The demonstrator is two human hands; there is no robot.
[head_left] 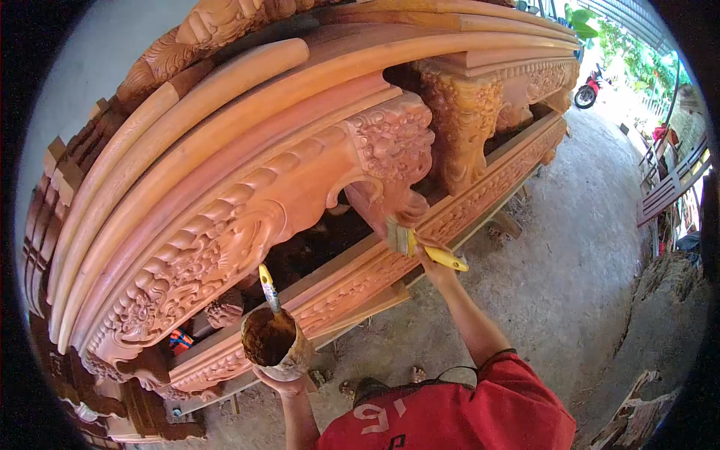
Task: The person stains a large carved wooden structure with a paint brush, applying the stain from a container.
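My right hand (431, 257) is closed around a wide paintbrush (451, 261) with a yellow handle. Its pale bristles meet the foot of a carved wooden leg (405, 201), just above the lower rail. Cupped under a round pot (294, 366), my left hand (279, 382) keeps it beside the lower left part of the furniture. Brown residue coats the inside of the pot. A second, smaller brush (268, 286) with a yellow handle stands up out of it. The big carved wooden piece (300, 184) has curved mouldings and flower reliefs.
A carved lower rail (352, 283) runs along the front of the piece. Stacked wooden parts (52, 210) are at the far left. Concrete floor (555, 247) stretches to the right, with a red motorbike (589, 88) at the back and a wooden frame (675, 184) at the side.
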